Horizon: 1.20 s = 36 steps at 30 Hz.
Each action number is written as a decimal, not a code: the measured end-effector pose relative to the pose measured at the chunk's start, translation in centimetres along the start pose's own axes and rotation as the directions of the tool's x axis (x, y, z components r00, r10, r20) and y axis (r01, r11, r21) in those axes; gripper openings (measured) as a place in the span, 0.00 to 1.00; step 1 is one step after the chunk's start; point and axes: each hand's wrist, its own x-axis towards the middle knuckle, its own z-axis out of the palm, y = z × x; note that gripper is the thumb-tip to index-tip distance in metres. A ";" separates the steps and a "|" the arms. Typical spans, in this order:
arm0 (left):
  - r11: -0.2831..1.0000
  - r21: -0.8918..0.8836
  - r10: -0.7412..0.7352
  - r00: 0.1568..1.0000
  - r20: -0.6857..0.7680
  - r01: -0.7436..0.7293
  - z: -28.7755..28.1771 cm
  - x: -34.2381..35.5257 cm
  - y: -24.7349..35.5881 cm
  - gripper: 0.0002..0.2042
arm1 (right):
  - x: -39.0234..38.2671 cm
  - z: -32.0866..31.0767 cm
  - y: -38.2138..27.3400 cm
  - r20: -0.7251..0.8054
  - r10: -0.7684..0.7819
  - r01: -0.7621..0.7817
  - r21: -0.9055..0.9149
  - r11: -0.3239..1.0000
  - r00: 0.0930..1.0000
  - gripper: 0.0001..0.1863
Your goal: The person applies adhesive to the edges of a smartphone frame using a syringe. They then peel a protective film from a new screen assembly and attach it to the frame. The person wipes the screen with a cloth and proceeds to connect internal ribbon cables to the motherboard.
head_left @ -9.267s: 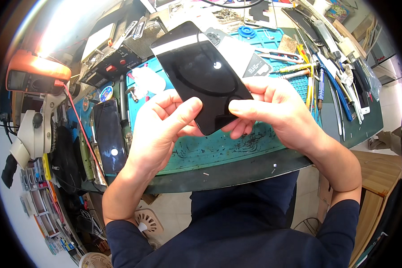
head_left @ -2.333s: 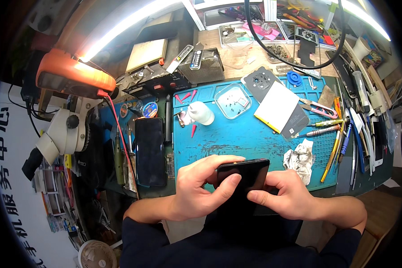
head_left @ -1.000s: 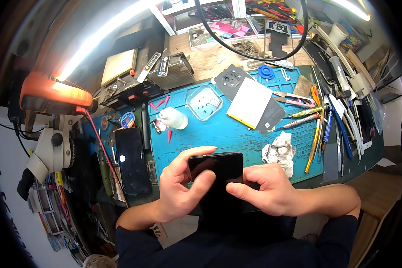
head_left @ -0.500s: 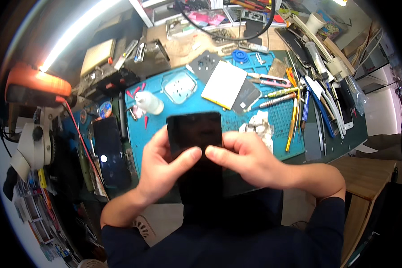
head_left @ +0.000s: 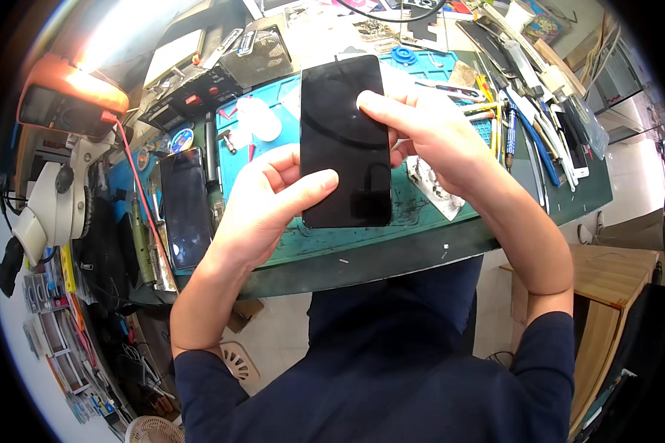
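A large black phone (head_left: pixel 345 144) is held upright in the picture above the teal work mat (head_left: pixel 281 244), its dark screen facing me. My left hand (head_left: pixel 273 199) grips its lower left side, thumb on the glass and fingers curled behind. My right hand (head_left: pixel 421 140) holds the upper right side, with the thumb pressed near the top of the screen. Left of the mat lies a second dark phone (head_left: pixel 185 214); a white bottle (head_left: pixel 258 122) stands behind my left hand. A crumpled white paper (head_left: pixel 432 192) is under my right wrist.
An orange multimeter (head_left: pixel 70 103) and white microscope mount (head_left: pixel 55 207) are at the left. Tweezers, screwdrivers and pry tools (head_left: pixel 539 140) crowd the right. A metal power supply (head_left: pixel 199 100) and a blue disc (head_left: pixel 404 55) are behind the mat. A wooden cabinet (head_left: pixel 598 273) stands lower right.
Both hands have lifted the phone toward the top of the picture, bringing the screen into full view. My right thumb has moved higher on the glass, my left lower.
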 end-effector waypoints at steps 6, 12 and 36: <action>0.997 0.024 0.073 0.986 -0.147 -0.070 -0.5 -0.3 -0.1 0.14 | -2.6 -0.1 -1.7 0.202 0.120 -0.076 -0.209 0.975 0.972 0.27; 0.998 0.066 0.006 0.991 -0.137 0.003 -0.6 -0.2 -0.2 0.15 | -2.5 0.5 -0.7 0.393 0.170 -0.178 -0.015 0.984 0.904 0.23; 0.990 0.016 -0.139 0.987 -0.076 0.140 -0.1 -0.3 0.7 0.18 | -2.3 0.1 -0.1 0.363 0.162 -0.204 0.081 0.976 0.918 0.17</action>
